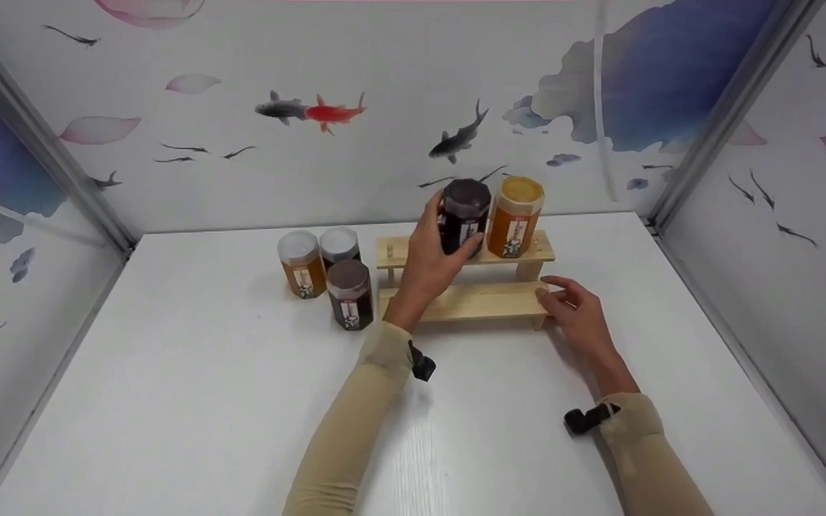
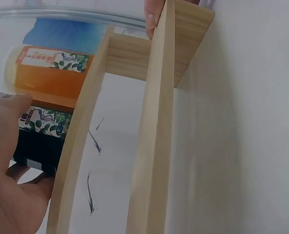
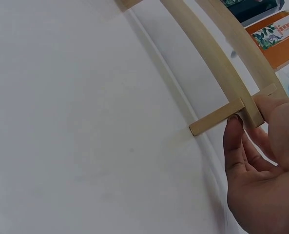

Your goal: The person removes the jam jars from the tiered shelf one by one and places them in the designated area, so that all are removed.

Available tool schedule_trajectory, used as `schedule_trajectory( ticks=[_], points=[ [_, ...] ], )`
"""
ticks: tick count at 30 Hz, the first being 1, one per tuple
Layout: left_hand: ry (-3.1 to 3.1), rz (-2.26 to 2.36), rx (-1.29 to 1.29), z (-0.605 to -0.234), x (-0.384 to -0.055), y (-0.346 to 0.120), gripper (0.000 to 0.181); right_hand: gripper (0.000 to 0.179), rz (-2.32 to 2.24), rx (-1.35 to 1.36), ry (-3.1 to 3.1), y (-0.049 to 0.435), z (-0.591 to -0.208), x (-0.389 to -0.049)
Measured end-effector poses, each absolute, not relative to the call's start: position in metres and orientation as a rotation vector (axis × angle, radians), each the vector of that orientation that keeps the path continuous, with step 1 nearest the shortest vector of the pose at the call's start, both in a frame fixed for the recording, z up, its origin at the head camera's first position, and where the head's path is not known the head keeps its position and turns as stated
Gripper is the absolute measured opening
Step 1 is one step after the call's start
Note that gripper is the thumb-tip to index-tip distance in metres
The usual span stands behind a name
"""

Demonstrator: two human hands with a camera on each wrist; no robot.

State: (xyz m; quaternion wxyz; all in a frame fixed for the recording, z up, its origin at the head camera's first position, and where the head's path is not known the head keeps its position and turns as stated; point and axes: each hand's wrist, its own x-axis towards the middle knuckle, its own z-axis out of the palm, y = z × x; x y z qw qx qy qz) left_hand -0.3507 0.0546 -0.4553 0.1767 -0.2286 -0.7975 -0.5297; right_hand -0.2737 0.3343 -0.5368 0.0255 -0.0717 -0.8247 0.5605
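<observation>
My left hand (image 1: 433, 251) grips a dark jar (image 1: 465, 215) with a dark lid, upright at the top tier of a two-step wooden rack (image 1: 477, 301). Just right of it on that tier stands an amber jar (image 1: 517, 222) with a yellow lid; the two are side by side in the left wrist view. With thumb and fingers, my right hand (image 1: 579, 315) pinches the right end of the lower tier. The right wrist view shows those fingers (image 3: 234, 141) around the end of the board. Whether the dark jar's base touches the tier is hard to tell.
Left of the rack, three more jars stand on the white table (image 1: 191, 373): an amber jar (image 1: 303, 269) with a white lid, a dark jar (image 1: 341, 247) with a white lid behind, and a dark-lidded jar (image 1: 350, 297) in front. Printed panels (image 1: 384, 64) enclose the table.
</observation>
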Motion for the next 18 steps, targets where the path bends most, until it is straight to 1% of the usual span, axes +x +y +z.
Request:
schedule_trajectory(
  ticks=[6, 11, 18],
  points=[
    [-2.278, -1.456, -0.651, -0.456, -0.347, 0.049, 0.088, 0.057, 1.758, -0.211, -2.515, 0.333, -0.537, -0.275],
    [-2.258, -1.488, -0.647, -0.456, -0.341, 0.042, 0.087, 0.058, 1.748, -0.252, -2.541, 0.333, -0.536, -0.275],
    [-2.204, -1.55, -0.645, -0.458, -0.325, 0.024, 0.084, 0.064, 1.748, -0.266, -2.583, 0.333, -0.534, -0.274]
  ],
)
